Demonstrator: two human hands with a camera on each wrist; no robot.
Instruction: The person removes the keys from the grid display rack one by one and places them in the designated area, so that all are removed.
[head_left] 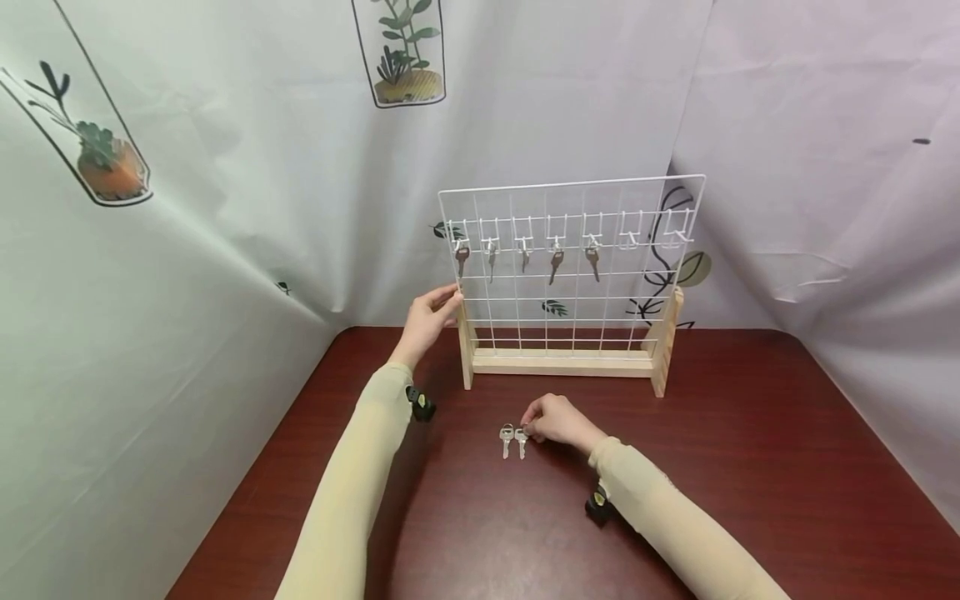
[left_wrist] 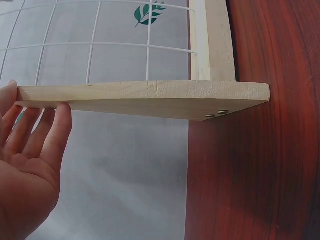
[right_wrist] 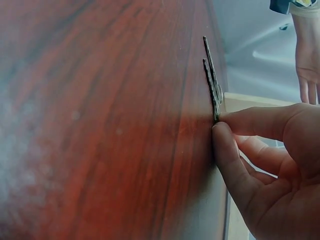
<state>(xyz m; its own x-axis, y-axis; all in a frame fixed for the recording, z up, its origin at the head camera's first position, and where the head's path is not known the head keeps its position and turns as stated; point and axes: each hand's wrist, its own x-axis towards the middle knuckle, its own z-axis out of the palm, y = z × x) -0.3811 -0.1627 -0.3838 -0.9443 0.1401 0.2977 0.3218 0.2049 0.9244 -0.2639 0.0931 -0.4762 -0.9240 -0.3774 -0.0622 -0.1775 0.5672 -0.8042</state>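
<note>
A white wire grid rack (head_left: pixel 564 315) on a wooden stand stands at the back of the table, with several keys (head_left: pixel 556 267) hanging from its hooks. My left hand (head_left: pixel 431 319) holds the upper part of the rack's left wooden post (left_wrist: pixel 150 91), thumb on one side and fingers on the other. Two silver keys (head_left: pixel 506 442) lie side by side on the table before the rack. With thumb and index finger my right hand (head_left: pixel 561 422) pinches the head of the right-hand key (head_left: pixel 522 444); in the right wrist view its fingertips (right_wrist: pixel 223 131) meet there, low over the tabletop.
Two hooks (head_left: pixel 677 237) at the rack's right end carry no key. The dark red-brown wooden table (head_left: pixel 765 467) reaches back to a pale printed cloth (head_left: pixel 300 167) hung behind and at both sides. Each sleeve bears a small black wrist camera (head_left: pixel 598 506).
</note>
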